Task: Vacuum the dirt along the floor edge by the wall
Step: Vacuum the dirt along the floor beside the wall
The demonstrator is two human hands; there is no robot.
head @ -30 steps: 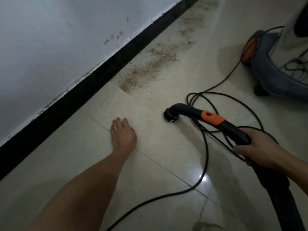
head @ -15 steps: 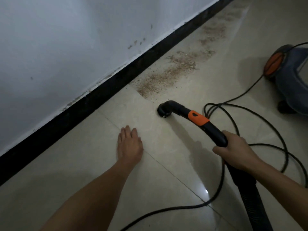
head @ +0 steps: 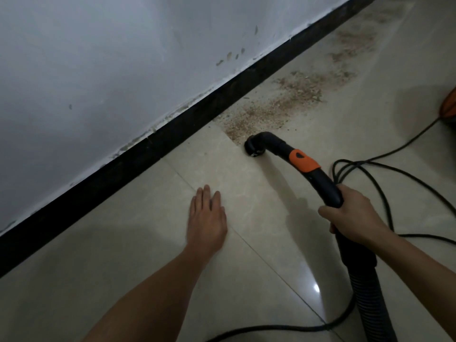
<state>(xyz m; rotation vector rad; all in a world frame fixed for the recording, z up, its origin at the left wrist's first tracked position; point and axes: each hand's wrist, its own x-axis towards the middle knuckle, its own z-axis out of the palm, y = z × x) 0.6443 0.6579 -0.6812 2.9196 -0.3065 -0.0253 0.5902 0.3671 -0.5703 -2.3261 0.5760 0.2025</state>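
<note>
A band of brown dirt [head: 283, 102] lies on the beige tiled floor beside the black skirting [head: 153, 141] under the white wall. My right hand [head: 355, 213] grips the black vacuum handle [head: 323, 183], which has an orange switch piece and a ribbed hose running down to the bottom right. The curved nozzle end [head: 254, 146] touches the floor at the near edge of the dirt. With its fingers straight, my left hand [head: 207, 218] rests flat on the tile, left of the handle.
Black power cord [head: 385, 174] loops on the floor to the right and trails along the bottom edge. An orange part of the vacuum body [head: 450, 107] shows at the right edge. Further dirt continues along the skirting toward the top right.
My right hand has pushed the nozzle forward and left until it reaches the dirt's near edge. The view shifted, so the vacuum body slid almost out of frame.
</note>
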